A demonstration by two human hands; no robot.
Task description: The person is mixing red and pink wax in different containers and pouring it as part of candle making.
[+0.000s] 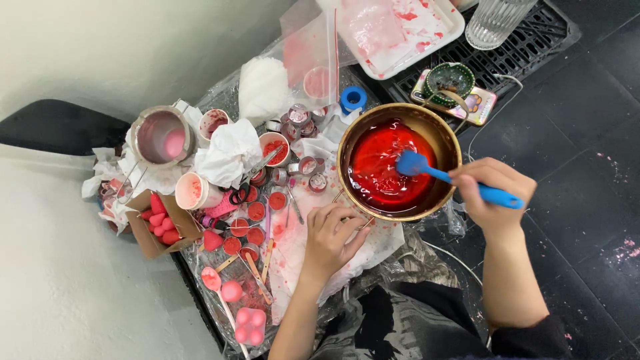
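Both hands (413, 207) beside red-filled bowl (445, 137)

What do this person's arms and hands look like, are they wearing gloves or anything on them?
No gloves: both the left hand and the right hand are bare, with no rings, watch or bracelets visible. The forearms are bare too. A dark sleeve shows only near the right elbow, pushed up. The fingers look uncovered.

We see a glossy metal bowl (399, 163) (red liquid shining inside); a matt blue plastic spatula (453, 178); crumpled white paper (229, 152).
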